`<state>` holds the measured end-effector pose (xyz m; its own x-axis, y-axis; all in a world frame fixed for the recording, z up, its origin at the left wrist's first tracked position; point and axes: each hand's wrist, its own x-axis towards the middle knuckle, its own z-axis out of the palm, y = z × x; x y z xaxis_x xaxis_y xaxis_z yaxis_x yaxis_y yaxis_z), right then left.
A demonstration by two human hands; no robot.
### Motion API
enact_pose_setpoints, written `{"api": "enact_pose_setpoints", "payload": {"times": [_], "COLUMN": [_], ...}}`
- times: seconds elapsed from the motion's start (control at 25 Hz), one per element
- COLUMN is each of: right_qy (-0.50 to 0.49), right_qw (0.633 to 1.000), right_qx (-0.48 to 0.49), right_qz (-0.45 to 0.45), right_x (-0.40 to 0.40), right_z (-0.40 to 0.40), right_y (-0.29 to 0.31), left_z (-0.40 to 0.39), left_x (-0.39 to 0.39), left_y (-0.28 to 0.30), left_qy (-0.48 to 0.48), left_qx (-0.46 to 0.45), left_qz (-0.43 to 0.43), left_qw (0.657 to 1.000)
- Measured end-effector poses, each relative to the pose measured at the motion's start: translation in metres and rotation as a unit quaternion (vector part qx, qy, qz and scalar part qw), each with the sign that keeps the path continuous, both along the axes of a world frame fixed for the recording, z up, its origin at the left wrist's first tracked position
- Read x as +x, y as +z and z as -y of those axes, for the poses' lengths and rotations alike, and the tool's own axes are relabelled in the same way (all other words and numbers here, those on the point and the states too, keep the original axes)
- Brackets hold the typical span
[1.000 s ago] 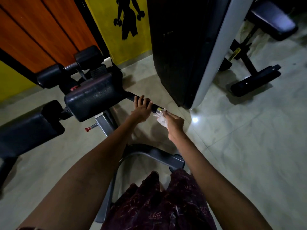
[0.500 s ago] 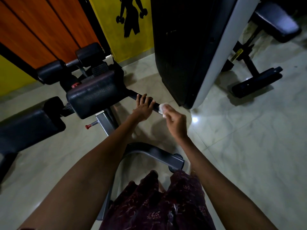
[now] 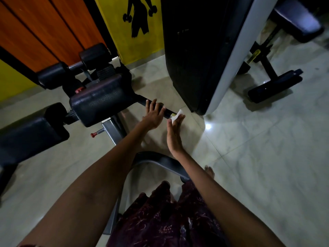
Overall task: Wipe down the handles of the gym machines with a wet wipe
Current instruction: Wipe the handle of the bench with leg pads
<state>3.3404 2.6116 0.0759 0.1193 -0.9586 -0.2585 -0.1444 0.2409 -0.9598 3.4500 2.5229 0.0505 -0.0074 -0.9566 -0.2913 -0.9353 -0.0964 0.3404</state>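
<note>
Hands of the person were both stretched forward to the black handle (image 3: 166, 111) of the gym machine, a thin bar that came out from under a black padded block (image 3: 101, 100) toward the floor. The left hand (image 3: 154, 115) lay on top of the bar, its fingers almost straight and spread over it; I could not tell if the thumb went round underneath. The right hand (image 3: 173, 135) stood on its edge just beside the free end of the bar, with the fingers straight and close together. A small white wet wipe (image 3: 177, 115) was between these fingertips and the end of the handle, where a short yellowish ring showed on the bar. The wipe seemed pressed against the end; whether the thumb also pinched it I could not see.

Left of the padded block there was a longer black pad (image 3: 32, 132), and behind it two round black rollers (image 3: 71, 71) on a bar. A red knob (image 3: 93, 134) stuck out from the grey metal post below the block. Close to the right of the handle stood a tall dark panel with a pale grey edge (image 3: 229, 56), and further right a black bench (image 3: 297, 20) on a dark frame. The floor (image 3: 258, 157) was of pale glossy tiles with one bright spot of reflected light. I saw no boxes or bins in the room.
</note>
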Motion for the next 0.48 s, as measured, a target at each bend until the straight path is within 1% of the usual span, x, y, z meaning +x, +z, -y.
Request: {"api": "enact_pose_setpoints", "payload": {"times": [0.04, 0.16, 0.28, 0.36, 0.4, 0.48], "right_qy": [-0.006, 0.007, -0.005, 0.006, 0.013, 0.023], "right_qw": [1.0, 1.0, 1.0, 1.0, 0.999, 0.997], "right_qx": [0.02, -0.002, 0.018, 0.002, -0.018, -0.056], "right_qz": [0.012, 0.004, 0.004, -0.013, -0.025, -0.054], "right_x": [0.001, -0.001, -0.006, -0.005, -0.004, -0.005], "right_z": [-0.002, -0.005, 0.002, -0.002, -0.005, -0.003], "right_y": [0.001, 0.002, 0.0, -0.004, -0.003, -0.002], "left_z": [0.0, 0.005, -0.004, -0.007, -0.006, -0.007], "left_x": [0.002, 0.008, -0.003, -0.008, -0.008, -0.005], "left_y": [-0.004, -0.011, 0.009, 0.016, 0.018, 0.018], "left_qy": [-0.019, -0.023, -0.042, -0.052, -0.054, -0.079], "left_qx": [0.008, 0.047, 0.007, -0.02, -0.021, -0.018], "left_qz": [0.003, 0.003, 0.0, -0.016, -0.008, 0.046], "left_qw": [1.0, 0.999, 0.999, 0.998, 0.998, 0.996]}}
